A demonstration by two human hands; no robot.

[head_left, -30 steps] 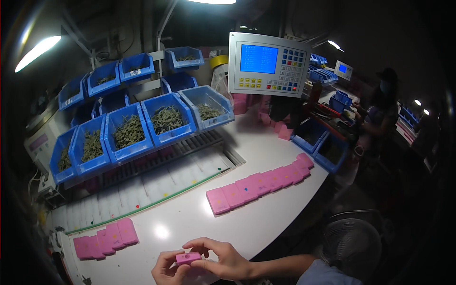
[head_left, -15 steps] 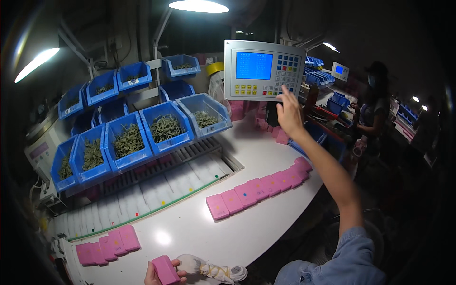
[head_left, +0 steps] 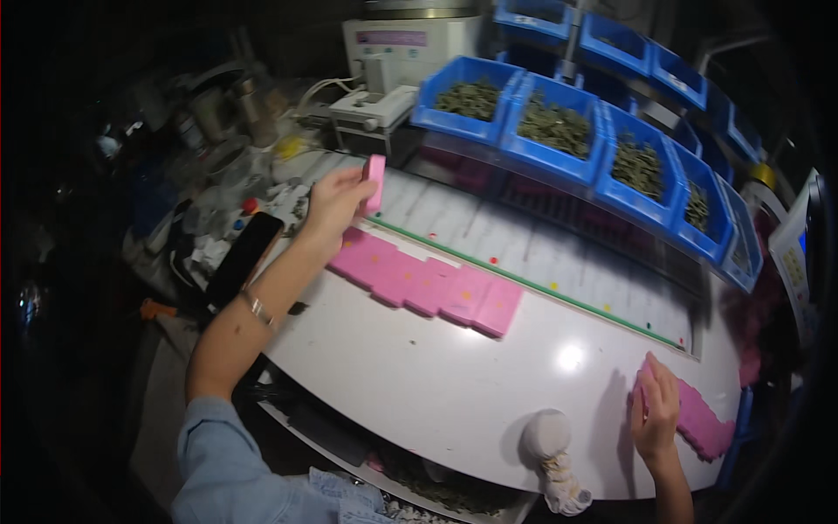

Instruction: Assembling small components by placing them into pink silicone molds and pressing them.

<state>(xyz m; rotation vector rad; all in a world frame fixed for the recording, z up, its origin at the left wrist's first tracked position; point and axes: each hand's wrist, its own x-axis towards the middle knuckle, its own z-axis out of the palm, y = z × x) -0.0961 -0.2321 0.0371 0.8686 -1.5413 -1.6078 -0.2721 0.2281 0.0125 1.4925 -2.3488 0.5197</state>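
My left hand (head_left: 336, 208) is closed on a pink block (head_left: 376, 182), held upright above the far left end of a row of pink blocks (head_left: 428, 284). The row lies along the green-edged strip (head_left: 524, 278) on the white table. At the right, my right hand (head_left: 656, 409) is curled over the near end of a second row of pink blocks (head_left: 698, 421). Its fingers close round a pink block (head_left: 640, 393) there, mostly hidden by the hand. Between the hands, nearer me, sits a tied white cloth pouch (head_left: 550, 434) with a rounded head.
Blue bins (head_left: 554, 127) of greenish pieces overhang the strip's far side. A white machine (head_left: 415, 48) stands behind them. Left of my forearm are a dark phone (head_left: 244, 258) and small clutter. An open drawer (head_left: 436, 489) lies below the table edge. The control panel (head_left: 799, 253) is far right.
The view has swung left. My right hand has left the panel's keypad and come down to the right-hand row. My left hand, with a pink block, has reached out to the left row.
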